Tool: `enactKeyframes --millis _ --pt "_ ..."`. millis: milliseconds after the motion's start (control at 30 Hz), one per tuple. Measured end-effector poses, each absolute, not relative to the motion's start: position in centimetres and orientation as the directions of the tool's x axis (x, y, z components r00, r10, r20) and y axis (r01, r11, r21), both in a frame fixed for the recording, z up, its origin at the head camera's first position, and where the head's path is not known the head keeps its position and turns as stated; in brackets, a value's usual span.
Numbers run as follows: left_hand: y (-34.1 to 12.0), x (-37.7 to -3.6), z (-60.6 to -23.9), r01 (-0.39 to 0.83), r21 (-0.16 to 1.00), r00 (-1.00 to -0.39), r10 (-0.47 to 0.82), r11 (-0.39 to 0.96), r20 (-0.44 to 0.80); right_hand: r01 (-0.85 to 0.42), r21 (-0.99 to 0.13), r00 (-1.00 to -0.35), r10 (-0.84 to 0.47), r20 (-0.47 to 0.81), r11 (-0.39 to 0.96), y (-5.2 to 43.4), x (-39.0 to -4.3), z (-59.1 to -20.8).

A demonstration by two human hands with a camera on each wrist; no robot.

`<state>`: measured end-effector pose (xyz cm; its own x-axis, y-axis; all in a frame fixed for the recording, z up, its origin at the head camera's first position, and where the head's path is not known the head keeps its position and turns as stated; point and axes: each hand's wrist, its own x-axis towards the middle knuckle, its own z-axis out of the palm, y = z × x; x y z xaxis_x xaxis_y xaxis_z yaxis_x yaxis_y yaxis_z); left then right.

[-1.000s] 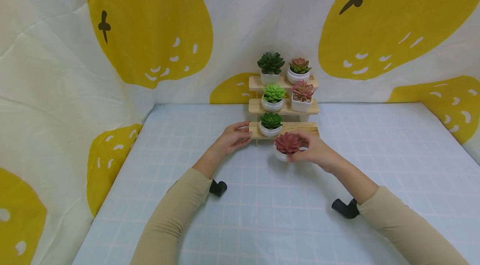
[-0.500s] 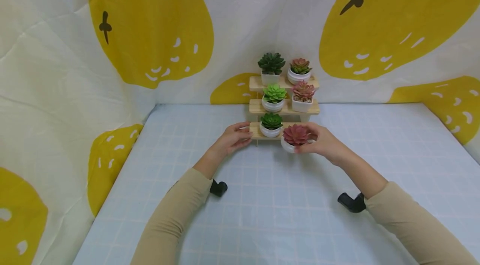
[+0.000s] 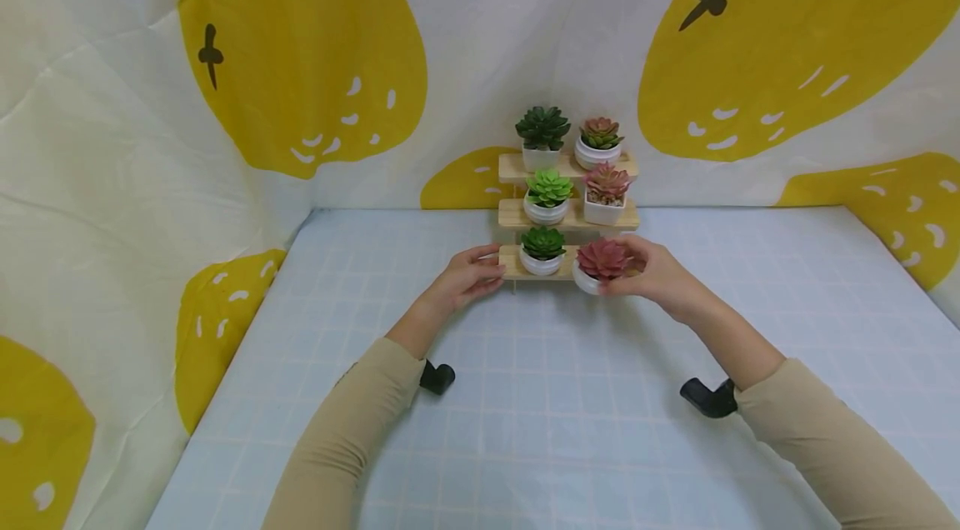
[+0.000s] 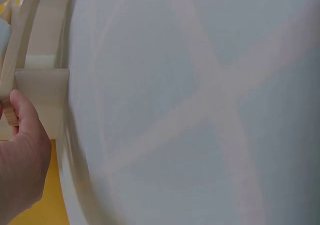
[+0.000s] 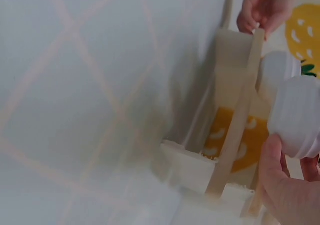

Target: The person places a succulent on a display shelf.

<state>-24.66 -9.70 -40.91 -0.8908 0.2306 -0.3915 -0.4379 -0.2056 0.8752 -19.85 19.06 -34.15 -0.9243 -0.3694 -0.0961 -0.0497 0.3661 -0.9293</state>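
My right hand grips a pink-red succulent in a round white pot. It is at the right end of the bottom step of a three-tier wooden stand. In the right wrist view a gap shows between the pot's base and the plank. My left hand pinches the left end of that bottom plank, thumb and fingers round its edge, as the left wrist view also shows. Beside the held pot, a dark green succulent in a white pot stands on the same step.
Above, the middle step bears a bright green succulent and a pink one. A dark green and a red-green succulent stand on top. Behind the stand hangs a lemon-print cloth. A checked pale-blue cloth covers the table.
My right hand has carried the pink-red succulent right and away from me, from in front of the stand to the bottom step's right end. My left hand has stayed on the plank.
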Motion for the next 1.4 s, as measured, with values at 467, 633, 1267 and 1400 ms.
enactKeyframes --millis 467,633,1267,1400 --pt "-9.8 -24.7 -40.8 -0.45 0.871 -0.885 0.231 -0.197 -0.405 -0.032 -0.919 -0.938 -0.329 -0.108 0.393 19.6 -21.0 -34.2" --pt "-9.8 -24.7 -40.7 -0.452 0.87 -0.884 0.233 -0.197 -0.406 -0.008 -0.912 -0.941 -0.312 -0.132 0.409 19.5 -21.3 -34.2" --pt "-9.8 -24.7 -40.7 -0.461 0.866 -0.88 0.23 -0.195 -0.416 0.029 -0.917 -0.955 -0.26 -0.142 0.397 19.4 -22.2 -35.3" --pt "-9.8 -24.7 -40.8 -0.458 0.867 -0.881 0.231 -0.197 -0.413 0.052 -0.918 -0.957 -0.243 -0.159 0.394 19.4 -22.2 -35.4"
